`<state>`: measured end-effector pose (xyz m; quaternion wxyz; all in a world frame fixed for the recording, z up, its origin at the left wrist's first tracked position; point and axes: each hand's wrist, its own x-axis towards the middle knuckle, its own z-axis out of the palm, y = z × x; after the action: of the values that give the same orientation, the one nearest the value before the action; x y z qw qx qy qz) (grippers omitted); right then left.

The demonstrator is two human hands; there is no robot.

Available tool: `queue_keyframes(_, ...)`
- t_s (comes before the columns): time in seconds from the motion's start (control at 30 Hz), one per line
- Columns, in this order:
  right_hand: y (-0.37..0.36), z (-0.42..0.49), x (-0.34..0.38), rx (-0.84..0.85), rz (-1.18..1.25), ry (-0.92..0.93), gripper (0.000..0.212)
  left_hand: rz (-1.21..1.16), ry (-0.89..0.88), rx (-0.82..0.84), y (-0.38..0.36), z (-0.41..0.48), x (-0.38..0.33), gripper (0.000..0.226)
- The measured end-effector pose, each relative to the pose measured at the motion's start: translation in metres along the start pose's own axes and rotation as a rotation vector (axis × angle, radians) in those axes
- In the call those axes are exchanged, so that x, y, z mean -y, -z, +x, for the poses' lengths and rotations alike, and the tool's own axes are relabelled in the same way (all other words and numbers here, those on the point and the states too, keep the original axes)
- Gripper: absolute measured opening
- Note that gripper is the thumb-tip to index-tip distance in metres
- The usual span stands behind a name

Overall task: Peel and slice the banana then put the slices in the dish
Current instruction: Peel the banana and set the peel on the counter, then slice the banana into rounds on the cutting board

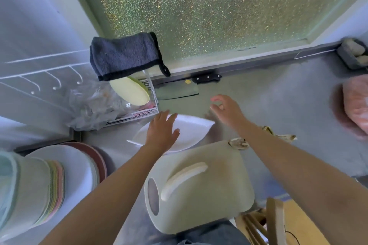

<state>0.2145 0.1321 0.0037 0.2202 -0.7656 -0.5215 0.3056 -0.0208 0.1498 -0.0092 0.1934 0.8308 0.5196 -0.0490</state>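
Head view showed the peeled banana lying whole on the cutting board, no cut made in it yet. Just beyond the board sat the white dish, with the left hand spread flat over it, fingers straight and slightly apart, gripping nothing. The right hand reached farther past the board toward the cleaver, its fingers loosely curled and empty. The peel lay at the board's far right corner.

The board's near edge seemed to overhang the surface; pressing down with the blade there could tip it and send the banana sliding off. The bare banana is slick and curved, so it may roll under the knife unless steadied. Drawing a heavy cleaver back over the dish and the other hand also risks a knock or a nick.
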Motion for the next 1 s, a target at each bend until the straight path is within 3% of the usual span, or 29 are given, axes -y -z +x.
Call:
queue_keyframes(0.17, -0.005, 0.071, 0.009, 0.167, -0.196, 0.048, 0.058, 0.019, 0.084, 0.04, 0.001, 0.03, 0.001, 0.056)
queue_keyframes(0.33, -0.017, 0.114, 0.008, 0.279, -0.438, 0.038, 0.068, -0.054, 0.124, 0.012, 0.0, 0.048, 0.003, 0.038)
queue_keyframes(0.5, -0.027, 0.117, 0.002, 0.125, -0.693, 0.073, 0.063, -0.054, 0.15, 0.026, -0.004, 0.052, 0.007, 0.032)
queue_keyframes(0.63, -0.03, 0.111, -0.009, 0.045, -0.695, 0.071, 0.039, -0.023, 0.17, 0.03, -0.007, 0.052, 0.007, 0.032)
queue_keyframes(1.0, -0.006, 0.074, -0.026, 0.178, -0.288, 0.071, 0.022, -0.027, 0.134, 0.023, -0.005, 0.046, 0.011, 0.035)
